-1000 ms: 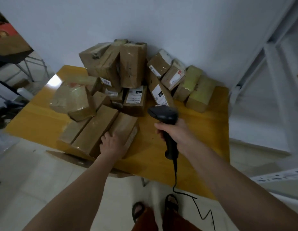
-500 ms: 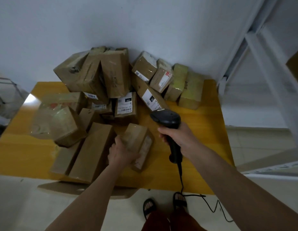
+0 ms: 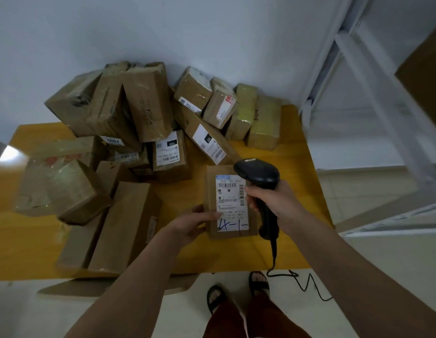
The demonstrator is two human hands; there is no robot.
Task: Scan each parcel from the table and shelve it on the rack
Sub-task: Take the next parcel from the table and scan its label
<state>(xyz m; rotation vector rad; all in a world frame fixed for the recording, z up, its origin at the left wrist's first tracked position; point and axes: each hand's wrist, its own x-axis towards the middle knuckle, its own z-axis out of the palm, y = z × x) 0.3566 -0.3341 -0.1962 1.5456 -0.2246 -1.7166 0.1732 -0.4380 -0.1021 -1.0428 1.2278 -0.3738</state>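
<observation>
My left hand [image 3: 193,223] grips a small brown parcel [image 3: 230,202] by its left edge and holds it above the yellow table [image 3: 299,167], its white label with barcodes and blue handwriting facing up. My right hand [image 3: 273,198] is wrapped round the handle of a black barcode scanner [image 3: 259,175], whose head sits just above the parcel's top right corner. The scanner's cable [image 3: 299,281] hangs down to the floor. Several more brown parcels [image 3: 143,106] are heaped on the table behind and to the left.
A white metal rack [image 3: 372,76] stands to the right of the table, with a cardboard box [image 3: 426,62] on it at the frame's right edge. Long flat parcels [image 3: 124,230] lie at the table's front left. My sandalled feet [image 3: 236,291] stand on the pale tiled floor.
My left hand has lifted the small parcel out of the pile and turned it label-up to the right. The scanner in my right hand now hovers over its top corner.
</observation>
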